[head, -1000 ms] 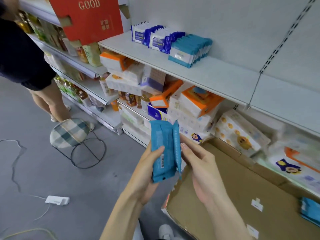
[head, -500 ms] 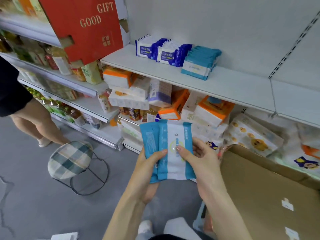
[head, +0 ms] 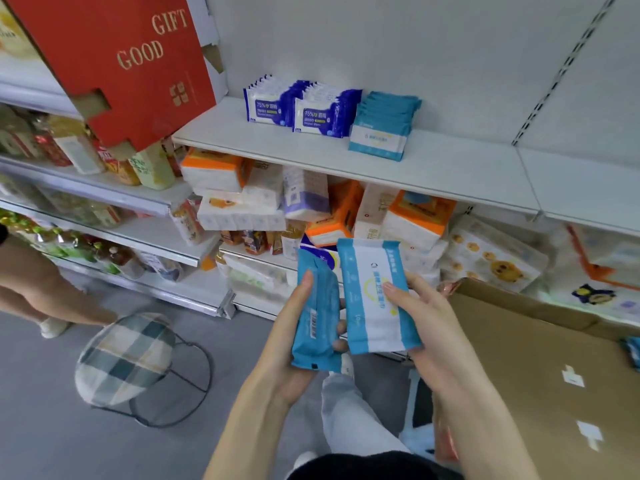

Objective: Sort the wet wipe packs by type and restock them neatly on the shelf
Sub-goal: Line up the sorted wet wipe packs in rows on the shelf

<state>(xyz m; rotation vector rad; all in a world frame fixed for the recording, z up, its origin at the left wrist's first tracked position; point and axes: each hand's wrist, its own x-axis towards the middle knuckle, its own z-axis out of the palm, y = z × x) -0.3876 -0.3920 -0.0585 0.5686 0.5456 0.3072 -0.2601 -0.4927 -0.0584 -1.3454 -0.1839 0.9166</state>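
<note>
My left hand grips a teal wet wipe pack showing its back. My right hand holds a second teal-and-white pack face up, just right of the first and slightly apart from it. Both are in front of me, below the white shelf. On that shelf stand two rows of dark blue 75% alcohol wipe packs and, to their right, a row of teal packs.
An open cardboard box sits at my right, with a teal pack at its far edge. Tissue packs crowd the lower shelf. A plaid stool and a person's legs are at the left. A red gift box overhangs upper left.
The packs rose and turned from edge-on to flat. They were held together, now each hand has one and they have drawn slightly apart. My view moved closer to the shelf.
</note>
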